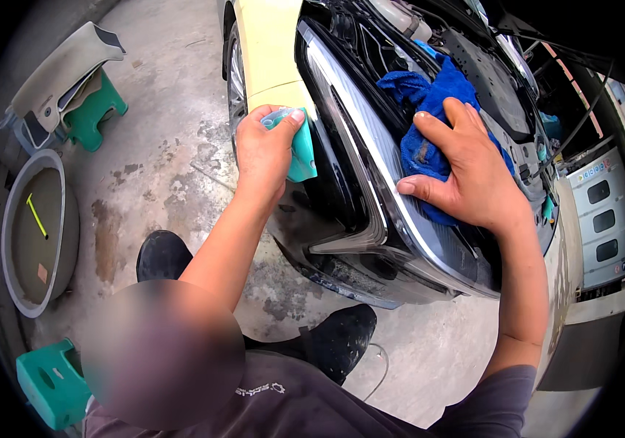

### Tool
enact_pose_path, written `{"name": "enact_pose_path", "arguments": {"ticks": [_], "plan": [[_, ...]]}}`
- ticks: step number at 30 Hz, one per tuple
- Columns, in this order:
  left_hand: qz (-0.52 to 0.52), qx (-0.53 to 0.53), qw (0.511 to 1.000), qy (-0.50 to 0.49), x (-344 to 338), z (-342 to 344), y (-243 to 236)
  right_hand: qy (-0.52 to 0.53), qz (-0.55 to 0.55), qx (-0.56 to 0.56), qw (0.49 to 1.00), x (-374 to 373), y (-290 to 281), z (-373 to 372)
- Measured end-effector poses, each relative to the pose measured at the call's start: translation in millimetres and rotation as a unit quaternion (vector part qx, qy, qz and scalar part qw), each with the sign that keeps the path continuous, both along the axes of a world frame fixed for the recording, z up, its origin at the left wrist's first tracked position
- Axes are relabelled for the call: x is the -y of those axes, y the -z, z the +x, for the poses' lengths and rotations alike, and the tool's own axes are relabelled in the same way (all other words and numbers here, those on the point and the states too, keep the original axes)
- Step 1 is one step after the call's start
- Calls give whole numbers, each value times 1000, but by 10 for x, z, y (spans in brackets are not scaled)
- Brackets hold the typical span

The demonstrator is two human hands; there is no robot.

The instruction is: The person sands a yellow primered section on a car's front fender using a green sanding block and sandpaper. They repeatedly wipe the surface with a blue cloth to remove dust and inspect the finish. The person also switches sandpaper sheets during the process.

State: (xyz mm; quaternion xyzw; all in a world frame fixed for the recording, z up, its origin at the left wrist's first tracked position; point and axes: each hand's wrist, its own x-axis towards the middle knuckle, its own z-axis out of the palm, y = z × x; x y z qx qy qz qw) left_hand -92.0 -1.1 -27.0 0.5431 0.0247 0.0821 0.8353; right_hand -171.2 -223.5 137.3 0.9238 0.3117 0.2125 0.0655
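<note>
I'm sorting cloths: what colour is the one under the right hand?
The cloth under the right hand is blue, showing best in the head view.

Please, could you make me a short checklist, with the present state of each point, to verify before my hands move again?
1. Left hand has a grip on the teal sheet: ok, pinched under the thumb.
2. Sheet is clear of the car's bodywork: cannot tell, they overlap in this view.
3. Right hand is on the blue cloth: ok, spread over it.
4. Cloth is dry: cannot tell.
5. Engine bay is covered: not ok, it lies open.
6. Grey basin is clear of both shoes: ok.
</note>
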Motion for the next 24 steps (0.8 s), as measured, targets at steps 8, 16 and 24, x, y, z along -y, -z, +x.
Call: {"name": "enact_pose_path", "arguments": {"ticks": [8,16,24], "plan": [[19,-52,998,-16,124,-20,-137,-167,83,-17,982,327,226,53],[250,-19,945,-208,442,-145,-46,-136,62,15,989,271,325,-129],[290,-29,915,-278,399,241,-211,-172,-127,65,975,-458,138,745]]}}
